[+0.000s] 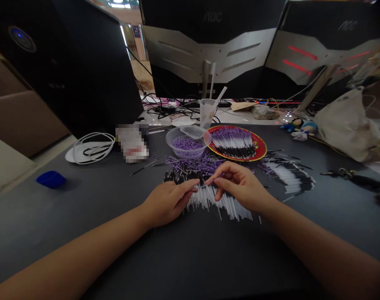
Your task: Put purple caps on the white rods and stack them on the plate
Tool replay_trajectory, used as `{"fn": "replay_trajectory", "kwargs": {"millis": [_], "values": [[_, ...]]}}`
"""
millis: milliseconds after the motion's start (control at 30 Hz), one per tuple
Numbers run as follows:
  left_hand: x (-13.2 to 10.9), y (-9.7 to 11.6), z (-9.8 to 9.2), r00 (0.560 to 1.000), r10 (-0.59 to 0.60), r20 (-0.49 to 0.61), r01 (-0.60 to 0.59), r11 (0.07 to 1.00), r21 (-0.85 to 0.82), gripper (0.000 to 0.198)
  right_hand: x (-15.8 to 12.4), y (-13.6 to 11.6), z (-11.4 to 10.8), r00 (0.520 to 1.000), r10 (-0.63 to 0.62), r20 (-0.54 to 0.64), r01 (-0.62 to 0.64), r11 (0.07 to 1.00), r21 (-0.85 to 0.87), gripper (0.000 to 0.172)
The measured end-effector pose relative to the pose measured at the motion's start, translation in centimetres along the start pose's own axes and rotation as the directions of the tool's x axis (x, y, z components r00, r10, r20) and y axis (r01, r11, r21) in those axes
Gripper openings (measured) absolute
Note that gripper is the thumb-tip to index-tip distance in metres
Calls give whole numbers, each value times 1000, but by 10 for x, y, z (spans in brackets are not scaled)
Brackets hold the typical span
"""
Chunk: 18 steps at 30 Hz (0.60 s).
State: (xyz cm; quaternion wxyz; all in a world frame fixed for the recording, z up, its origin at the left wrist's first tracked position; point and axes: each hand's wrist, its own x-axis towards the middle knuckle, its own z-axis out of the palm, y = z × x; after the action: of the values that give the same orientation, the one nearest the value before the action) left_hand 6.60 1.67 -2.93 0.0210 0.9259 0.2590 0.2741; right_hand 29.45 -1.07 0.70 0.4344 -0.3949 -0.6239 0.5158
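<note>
A thin purple rod is shown pinched by the right hand at lower centre of the frame. The left hand is curled just beside it, above fanned white-and-black rods; its grip cannot be determined.

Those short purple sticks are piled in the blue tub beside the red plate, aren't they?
No: the head view shows the purple sticks in a clear plastic tub beside the red plate. The blue object lies well to the left.
</note>
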Motion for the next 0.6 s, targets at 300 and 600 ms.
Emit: {"fn": "replay_trajectory", "kwargs": {"millis": [300,600], "values": [[1,2,-2,997,73,-33,-70,994,88,19,-3,3,15,999,-33,38,36,994,-107,6],[3,6,-2,991,132,-34,-124,977,176,22,-10,3,12,961,-215,173,276,719,-638,12]]}}
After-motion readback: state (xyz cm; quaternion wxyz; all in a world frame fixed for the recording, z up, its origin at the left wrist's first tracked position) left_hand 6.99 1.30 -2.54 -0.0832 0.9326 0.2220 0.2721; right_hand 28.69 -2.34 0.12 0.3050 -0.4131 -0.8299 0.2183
